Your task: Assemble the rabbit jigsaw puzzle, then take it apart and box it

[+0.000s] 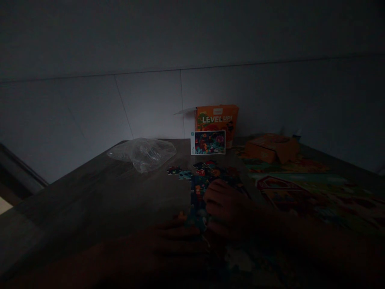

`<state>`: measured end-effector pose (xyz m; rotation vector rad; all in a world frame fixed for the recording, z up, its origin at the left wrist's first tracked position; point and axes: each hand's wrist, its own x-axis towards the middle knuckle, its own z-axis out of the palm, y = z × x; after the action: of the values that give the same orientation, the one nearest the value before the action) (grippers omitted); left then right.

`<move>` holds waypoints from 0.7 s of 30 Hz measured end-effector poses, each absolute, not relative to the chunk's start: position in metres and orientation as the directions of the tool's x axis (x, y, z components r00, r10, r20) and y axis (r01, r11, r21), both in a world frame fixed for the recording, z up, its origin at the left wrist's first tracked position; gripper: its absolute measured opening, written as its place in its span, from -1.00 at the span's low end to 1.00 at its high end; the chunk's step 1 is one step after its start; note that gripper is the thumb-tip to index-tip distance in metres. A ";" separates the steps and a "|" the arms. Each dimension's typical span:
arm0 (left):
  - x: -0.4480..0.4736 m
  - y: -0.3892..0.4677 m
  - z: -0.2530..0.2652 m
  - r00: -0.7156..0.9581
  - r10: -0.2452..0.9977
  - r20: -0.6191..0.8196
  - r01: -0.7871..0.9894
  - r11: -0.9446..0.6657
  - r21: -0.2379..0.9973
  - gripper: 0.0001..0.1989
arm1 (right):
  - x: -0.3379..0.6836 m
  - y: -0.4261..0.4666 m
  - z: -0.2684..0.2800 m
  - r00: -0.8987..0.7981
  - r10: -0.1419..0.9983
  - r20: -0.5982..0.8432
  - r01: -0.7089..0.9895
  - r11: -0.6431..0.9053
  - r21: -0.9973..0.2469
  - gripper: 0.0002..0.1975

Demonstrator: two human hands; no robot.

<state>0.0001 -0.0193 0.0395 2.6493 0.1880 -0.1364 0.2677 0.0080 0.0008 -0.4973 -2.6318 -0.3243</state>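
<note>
Puzzle (198,193) lay short of the table's (144,200) far edge; right hand (226,206) curled, left hand (171,245) outstretched, grip indeterminable in dimness; I judged light, level pressure best.

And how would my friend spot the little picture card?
Look at the far end of the table, where an orange box says LEVEL UP!. Right in front of its lower part stands the picture card. Unlike the box, it's smaller, with a white edge around a dark, colourful picture.

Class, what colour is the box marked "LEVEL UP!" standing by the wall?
The box is orange, with pale lettering, seen in the head view.
</note>
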 end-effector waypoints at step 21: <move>-0.008 -0.010 0.024 0.969 0.246 0.008 0.222 -0.889 0.400 -0.20 | 0.270 0.019 -0.018 -0.715 0.356 0.602 0.376 0.921 -0.098 -0.67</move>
<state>-0.0082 -0.0098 0.0244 2.7127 0.3361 0.0811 0.2698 0.0188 -0.0175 -0.5187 -2.4317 -0.0414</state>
